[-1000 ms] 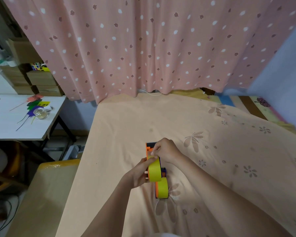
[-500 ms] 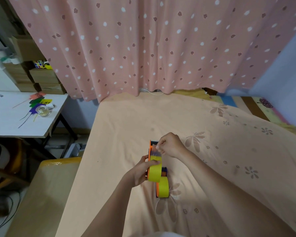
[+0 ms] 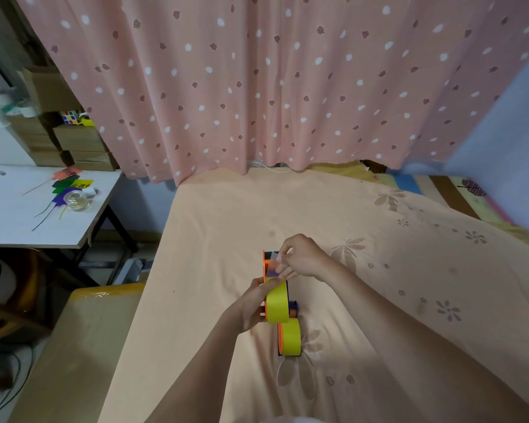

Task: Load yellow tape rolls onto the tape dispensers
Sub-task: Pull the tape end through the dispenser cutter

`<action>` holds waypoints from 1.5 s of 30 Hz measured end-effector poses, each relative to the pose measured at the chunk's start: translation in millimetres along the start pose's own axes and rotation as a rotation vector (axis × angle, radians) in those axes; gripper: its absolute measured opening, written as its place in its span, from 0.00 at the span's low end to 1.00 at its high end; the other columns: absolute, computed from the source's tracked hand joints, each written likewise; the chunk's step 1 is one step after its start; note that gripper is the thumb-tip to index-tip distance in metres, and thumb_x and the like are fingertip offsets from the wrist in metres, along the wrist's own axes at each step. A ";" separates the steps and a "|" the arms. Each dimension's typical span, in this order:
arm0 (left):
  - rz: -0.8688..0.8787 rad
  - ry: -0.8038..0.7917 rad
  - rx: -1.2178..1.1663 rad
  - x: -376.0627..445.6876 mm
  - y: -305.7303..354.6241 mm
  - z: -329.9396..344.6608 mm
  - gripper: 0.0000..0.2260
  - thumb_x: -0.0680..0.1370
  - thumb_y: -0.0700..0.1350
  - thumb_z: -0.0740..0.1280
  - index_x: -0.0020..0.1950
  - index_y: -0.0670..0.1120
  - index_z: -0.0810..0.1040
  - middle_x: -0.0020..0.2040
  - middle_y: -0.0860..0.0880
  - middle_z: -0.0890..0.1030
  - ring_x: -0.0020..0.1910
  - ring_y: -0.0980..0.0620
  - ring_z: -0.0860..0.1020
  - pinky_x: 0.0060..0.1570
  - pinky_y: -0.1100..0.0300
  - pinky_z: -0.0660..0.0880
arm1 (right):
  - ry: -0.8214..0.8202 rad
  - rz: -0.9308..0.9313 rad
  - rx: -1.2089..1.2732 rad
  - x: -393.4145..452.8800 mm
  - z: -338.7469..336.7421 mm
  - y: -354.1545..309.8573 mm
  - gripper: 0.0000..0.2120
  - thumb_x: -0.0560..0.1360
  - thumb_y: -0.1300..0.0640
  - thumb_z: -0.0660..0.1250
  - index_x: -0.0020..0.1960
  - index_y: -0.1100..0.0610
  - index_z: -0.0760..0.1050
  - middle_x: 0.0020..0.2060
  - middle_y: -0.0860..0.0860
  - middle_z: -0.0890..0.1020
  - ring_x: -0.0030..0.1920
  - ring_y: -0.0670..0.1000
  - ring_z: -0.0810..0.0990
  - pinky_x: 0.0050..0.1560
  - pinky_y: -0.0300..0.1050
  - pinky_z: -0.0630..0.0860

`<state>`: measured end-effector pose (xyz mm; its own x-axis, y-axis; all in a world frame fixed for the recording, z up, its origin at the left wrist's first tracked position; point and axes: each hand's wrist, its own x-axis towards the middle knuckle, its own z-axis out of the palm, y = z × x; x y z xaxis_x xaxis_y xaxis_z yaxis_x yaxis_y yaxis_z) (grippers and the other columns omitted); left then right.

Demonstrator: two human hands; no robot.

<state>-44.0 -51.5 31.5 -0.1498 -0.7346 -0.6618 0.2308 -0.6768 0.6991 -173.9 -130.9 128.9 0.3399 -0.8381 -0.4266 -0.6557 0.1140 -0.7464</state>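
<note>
From the head view, the work sits on the bed point(image 3: 226, 227), toward its near edge and nearer the left side than the right. The left hand point(image 3: 252, 303) wraps the orange tape dispenser point(image 3: 265, 270) from the left, fingers curled round its body, holding it up off the sheet. The yellow tape roll point(image 3: 277, 302) is seated on that dispenser, standing on edge. The right hand point(image 3: 300, 257) pinches the free end of tape point(image 3: 272, 265) between thumb and fingertips, drawn up from the roll toward the dispenser's far end; the other fingers are loosely curled. Just behind, touching or nearly so, a second dispenser point(image 3: 289, 337) with its own yellow roll lies on the sheet near the bed's front edge.

As for handling, I judge the roll to be light and stiff on its core, smooth on its outer face, so it is best taken by the flat sides or through the hub. The loose tape end is thin, limp and sticky on one side; it will likely fold on itself or cling to skin, so a pinch at the very tip, kept taut, suits it. The dispenser looks like hard plastic, light, with a cutting edge at the far end that I cannot make out clearly; gripping the body near the roll keeps clear of it.

To the left, a worktop point(image 3: 13, 215) carries a clear tape roll point(image 3: 77, 200) and coloured tags.
</note>
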 end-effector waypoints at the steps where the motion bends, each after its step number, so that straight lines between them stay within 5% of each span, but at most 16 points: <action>1: 0.005 -0.002 -0.008 -0.6 0.6 1.2 0.27 0.72 0.60 0.74 0.66 0.51 0.70 0.61 0.43 0.78 0.55 0.43 0.81 0.58 0.43 0.80 | 0.017 0.004 -0.011 0.5 0.2 0.2 0.10 0.80 0.65 0.62 0.40 0.61 0.75 0.41 0.65 0.86 0.40 0.63 0.88 0.46 0.57 0.86; 6: 0.032 0.003 -0.067 -0.7 0.5 2.3 0.27 0.73 0.52 0.74 0.68 0.48 0.69 0.63 0.41 0.79 0.56 0.43 0.81 0.59 0.43 0.79 | 0.125 0.052 -0.007 3.3 -0.9 0.9 0.08 0.79 0.68 0.59 0.44 0.64 0.75 0.42 0.66 0.85 0.38 0.62 0.87 0.38 0.48 0.85; 9: 0.040 -0.032 -0.109 -2.2 -2.8 0.4 0.25 0.78 0.45 0.71 0.72 0.46 0.66 0.61 0.40 0.81 0.53 0.42 0.82 0.55 0.45 0.79 | 0.157 0.073 0.011 5.0 -5.6 -1.5 0.08 0.76 0.71 0.58 0.45 0.65 0.75 0.42 0.68 0.85 0.40 0.64 0.87 0.40 0.51 0.85; 17: 0.059 -0.034 -0.091 -0.4 -9.9 -6.3 0.29 0.76 0.42 0.74 0.73 0.49 0.65 0.59 0.42 0.82 0.56 0.41 0.82 0.65 0.38 0.75 | 0.184 0.077 -0.019 12.3 -9.6 -7.0 0.09 0.75 0.70 0.57 0.42 0.64 0.76 0.37 0.64 0.85 0.38 0.62 0.87 0.44 0.55 0.86; 25: 0.086 -0.060 -0.032 -2.5 -14.1 -10.6 0.35 0.66 0.43 0.79 0.68 0.58 0.67 0.59 0.45 0.81 0.51 0.48 0.84 0.40 0.57 0.82 | 0.189 0.125 -0.024 18.7 -21.1 -15.9 0.11 0.76 0.70 0.57 0.49 0.71 0.78 0.38 0.64 0.85 0.41 0.64 0.87 0.47 0.58 0.85; 32: 0.095 -0.086 -0.007 -3.5 -18.1 -10.5 0.37 0.67 0.40 0.79 0.69 0.58 0.65 0.60 0.45 0.79 0.56 0.46 0.82 0.44 0.58 0.82 | 0.151 0.123 -0.063 23.9 -26.0 -19.3 0.12 0.77 0.70 0.58 0.49 0.73 0.80 0.43 0.67 0.86 0.44 0.64 0.87 0.50 0.56 0.85; 40: 0.066 -0.122 0.057 -8.0 -18.8 -7.6 0.44 0.64 0.41 0.80 0.74 0.57 0.61 0.64 0.45 0.77 0.62 0.44 0.79 0.50 0.54 0.80 | 0.065 -0.008 -0.154 31.1 -23.5 -25.1 0.09 0.76 0.70 0.58 0.45 0.67 0.77 0.41 0.67 0.84 0.34 0.60 0.84 0.42 0.51 0.84; 45: 0.053 -0.157 0.077 -6.3 -21.2 -9.6 0.45 0.62 0.42 0.80 0.74 0.59 0.61 0.61 0.47 0.79 0.62 0.46 0.80 0.50 0.55 0.80 | -0.012 -0.062 -0.226 35.9 -23.4 -27.2 0.07 0.78 0.69 0.60 0.46 0.65 0.76 0.35 0.59 0.84 0.34 0.56 0.84 0.42 0.49 0.83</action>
<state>-38.8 -32.1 18.2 -0.2894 -0.7636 -0.5772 0.1686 -0.6342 0.7545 -159.7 -176.6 145.8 0.3913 -0.8335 -0.3900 -0.7670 -0.0612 -0.6387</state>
